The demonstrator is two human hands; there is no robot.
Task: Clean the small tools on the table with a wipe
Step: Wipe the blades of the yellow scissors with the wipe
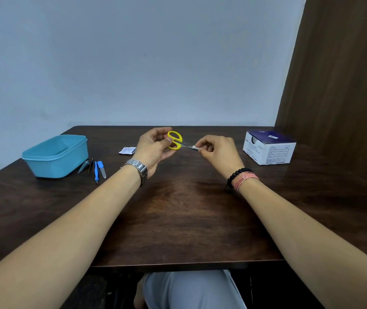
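1. Two bare hands work above the middle of a dark brown wooden table [178,208], whose grain shows a reddish sheen in the centre and whose near edge runs across the lower part of the view.
2. The left hand [153,148] grips the yellow-handled scissors [175,140] by their loops, holding them off the table with the blades pointing to the right.
3. The right hand [217,150] pinches a small white wipe [196,148] between thumb and fingertips, wrapped round the blades near their tip.
4. A metal watch [139,169] sits on the left wrist; a black bead bracelet [236,177] and pink thread bands [245,178] are on the right wrist.
5. At the left of the table stands a light blue plastic tub [55,156].
6. Just beside the tub on its right lie the other small tools: a nail clipper [84,166], a thin dark tool [91,165] too small to identify, a blue-handled pusher [96,171] and a blue-handled file [102,169], close together and roughly parallel.
7. A torn white sachet [127,150] lies flat behind the left hand.
8. At the right rear stands a white and dark blue cardboard box [269,150] with printed labels.
9. Behind the table is a plain pale blue-grey wall [133,63], and a brown wood-grain panel [345,74] rises at the right.
10. Under the near edge, a knee in light grey cloth [191,291] shows.
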